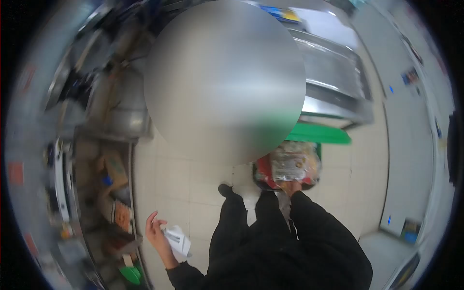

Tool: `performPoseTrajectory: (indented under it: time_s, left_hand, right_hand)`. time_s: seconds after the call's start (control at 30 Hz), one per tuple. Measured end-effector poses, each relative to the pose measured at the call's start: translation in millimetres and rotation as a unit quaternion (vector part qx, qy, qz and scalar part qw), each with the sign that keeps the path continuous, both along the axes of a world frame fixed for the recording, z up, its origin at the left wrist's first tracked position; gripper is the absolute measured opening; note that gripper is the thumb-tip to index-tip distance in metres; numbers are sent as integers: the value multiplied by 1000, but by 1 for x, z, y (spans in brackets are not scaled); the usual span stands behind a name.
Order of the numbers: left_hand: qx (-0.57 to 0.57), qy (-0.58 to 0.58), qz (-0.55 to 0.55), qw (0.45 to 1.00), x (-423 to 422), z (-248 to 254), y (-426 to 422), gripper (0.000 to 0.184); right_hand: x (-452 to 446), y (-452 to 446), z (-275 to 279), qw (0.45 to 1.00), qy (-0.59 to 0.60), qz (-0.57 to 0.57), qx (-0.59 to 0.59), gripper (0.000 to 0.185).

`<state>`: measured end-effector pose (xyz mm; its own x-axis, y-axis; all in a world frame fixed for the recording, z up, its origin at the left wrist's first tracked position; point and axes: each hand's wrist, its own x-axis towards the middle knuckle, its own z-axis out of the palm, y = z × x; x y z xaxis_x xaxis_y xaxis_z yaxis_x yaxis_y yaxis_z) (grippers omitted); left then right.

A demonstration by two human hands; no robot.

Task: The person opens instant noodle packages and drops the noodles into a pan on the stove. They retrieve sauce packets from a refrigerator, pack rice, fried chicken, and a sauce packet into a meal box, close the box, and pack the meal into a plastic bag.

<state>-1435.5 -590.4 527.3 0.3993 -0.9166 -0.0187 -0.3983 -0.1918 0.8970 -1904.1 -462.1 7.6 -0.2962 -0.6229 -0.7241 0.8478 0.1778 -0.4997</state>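
At the lower left my left hand [155, 233] is out over the floor, fingers partly curled and somewhat apart. A crumpled white packet [177, 240] with dark print sits against its palm side and appears held there. My right hand [291, 186] reaches down to the near edge of a dark bin [262, 183]. Its fingers close at the edge of a clear plastic bag [292, 166] with printing on it, and are partly hidden. Red wrapping [263, 166] lies beside the bag in the bin. A green lid [324, 133] stands at the bin's far side.
A steel counter [333, 67] stands beyond the bin. On the left are shelves holding a cardboard box [113, 169] and a green item [130, 275]. White cabinets [411, 145] line the right. Tiled floor [174, 169] lies between. A blurred disc hides the upper middle.
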Motion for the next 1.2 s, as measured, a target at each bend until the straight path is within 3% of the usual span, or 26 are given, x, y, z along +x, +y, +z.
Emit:
performPoseTrajectory:
  time_s: [0.03,0.13,0.2,0.23,0.27,0.3,0.33,0.4,0.47,0.57,0.6,0.7,0.87,0.9,0.93,0.97,1.03,1.07,1.13,1.2]
  left_hand:
    - [35,-11,24,999,2,6,6,22]
    - [-20,5,74,997,18,18,9,22]
    - [-50,19,99,994,38,25,8,22]
    - [-76,28,104,991,47,24,12,22]
    - [-92,21,131,987,58,27,18,22]
    - [-77,28,134,988,74,33,20,22]
    - [-63,34,138,988,91,38,25,22]
    - [-90,8,174,981,121,40,43,21]
    - [-86,-29,196,976,149,39,67,22]
    - [-125,-115,259,951,193,31,103,23]
    - [-151,-122,281,940,204,26,112,25]
    - [-154,-122,355,914,240,16,136,29]
    - [-124,-5,442,888,328,11,169,32]
    - [-90,7,381,920,348,5,178,31]
    - [-58,20,328,943,370,2,186,32]
    - [-72,10,380,922,395,3,195,32]
    - [-15,111,274,955,434,8,214,35]
    - [-23,188,296,936,457,7,219,35]
    - [-29,136,374,917,497,19,232,34]
    - [1,88,427,900,531,37,257,33]
  right_hand:
    - [-1,-12,18,998,-6,2,57,28]
    - [57,-49,113,954,76,35,287,25]
    - [130,-80,184,935,156,96,303,23]
    - [182,-99,256,938,157,158,264,19]
    - [223,-101,259,944,194,249,95,19]
    - [272,-116,330,920,144,365,3,21]
    - [317,-126,370,861,109,484,-109,31]
    - [402,-137,455,739,20,641,-205,43]
    - [467,-130,495,656,-34,702,-273,39]
    - [548,-108,521,572,45,740,-352,42]
    - [568,-105,526,559,41,765,-318,40]
    - [627,-93,522,489,91,792,-355,25]
    - [743,-79,520,447,170,754,-451,21]
    - [770,-82,520,433,200,741,-472,20]
    - [798,-84,511,432,188,720,-510,17]
    - [828,-84,514,401,189,731,-520,15]
    - [889,-81,520,367,155,771,-496,13]
    - [921,-81,520,312,127,789,-514,13]
    - [990,-64,519,329,100,781,-521,13]
    - [1044,-29,544,240,90,789,-558,15]
